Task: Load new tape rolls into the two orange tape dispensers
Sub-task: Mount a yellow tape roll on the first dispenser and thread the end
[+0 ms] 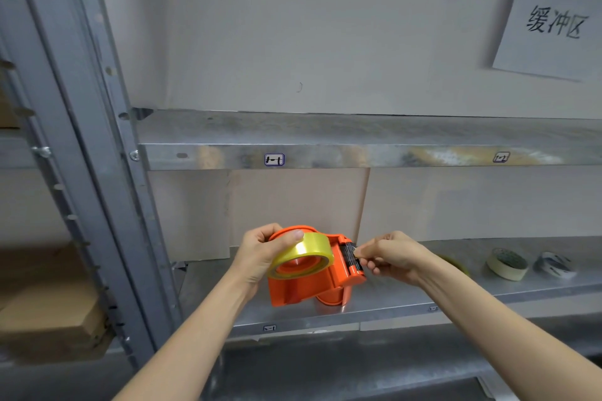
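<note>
You're holding the orange tape dispenser (306, 283) up just above the front of the lower shelf (407, 299), right in front of you between both arms. Your left hand (260, 254) is wrapping around the yellow tape roll (303, 255), thumb lying over its top edge, pressing it onto the hub. The roll is sitting on its side in the dispenser, open core facing up toward you.

Your right hand (387, 257) is working at the opposite end, fingertips pinched narrow at the black roller (351, 255) by the dispenser's mouth. It looks like you're gripping the loose tape end there, though the film itself is too clear to make out.

Here's what the next pull is turning on: the dispenser's long axis is running left to right across your body, roll on the left, mouth on the right. So the tape path is heading away from your left hand and straight toward your right. Your right hand is the one nearer the mouth, so I'd judge it's the one doing the threading while the left is bracing.

Further right along the shelf, well apart from your hands, a cream tape roll (508, 264) and a pale patterned roll (555, 265) are lying. A second dispenser isn't clearly showing.
</note>
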`<action>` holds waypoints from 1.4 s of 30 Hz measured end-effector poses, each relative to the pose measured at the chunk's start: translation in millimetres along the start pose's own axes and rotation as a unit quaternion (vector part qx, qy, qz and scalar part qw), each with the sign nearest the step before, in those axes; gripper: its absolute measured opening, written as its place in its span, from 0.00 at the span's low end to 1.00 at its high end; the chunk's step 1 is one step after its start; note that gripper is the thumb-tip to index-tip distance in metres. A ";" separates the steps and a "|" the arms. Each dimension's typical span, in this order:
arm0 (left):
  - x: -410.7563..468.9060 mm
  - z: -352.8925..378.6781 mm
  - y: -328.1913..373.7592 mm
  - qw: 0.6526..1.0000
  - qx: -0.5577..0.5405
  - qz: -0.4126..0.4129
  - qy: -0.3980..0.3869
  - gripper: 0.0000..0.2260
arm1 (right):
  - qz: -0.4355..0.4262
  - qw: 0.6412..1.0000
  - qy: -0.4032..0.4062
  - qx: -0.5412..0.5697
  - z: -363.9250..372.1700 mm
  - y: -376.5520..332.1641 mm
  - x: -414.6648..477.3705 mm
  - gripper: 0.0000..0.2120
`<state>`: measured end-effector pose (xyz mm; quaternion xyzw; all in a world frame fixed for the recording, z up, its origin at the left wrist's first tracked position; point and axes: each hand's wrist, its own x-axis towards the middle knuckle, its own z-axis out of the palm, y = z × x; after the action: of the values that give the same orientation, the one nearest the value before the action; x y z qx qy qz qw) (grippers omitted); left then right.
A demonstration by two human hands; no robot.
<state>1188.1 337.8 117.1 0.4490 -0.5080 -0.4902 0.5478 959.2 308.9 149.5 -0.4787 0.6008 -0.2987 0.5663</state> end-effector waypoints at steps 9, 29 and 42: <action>0.9 -2.2 -0.9 0.999 0.013 0.004 -0.037 0.16 | 0.017 1.000 0.021 0.004 2.2 3.4 5.4 0.03; 0.2 -0.2 -11.5 0.998 0.058 -0.005 -0.030 0.21 | -0.030 0.999 0.016 -0.024 4.2 13.9 -4.4 0.05; -8.0 -12.7 -23.4 0.992 0.048 -0.047 -0.107 0.20 | -0.071 0.995 -0.003 -0.068 4.9 27.3 2.1 0.08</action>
<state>1198.9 343.0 92.0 0.4431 -0.5649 -0.5354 0.4449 957.6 317.7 123.2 -0.5579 0.5828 -0.2956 0.5116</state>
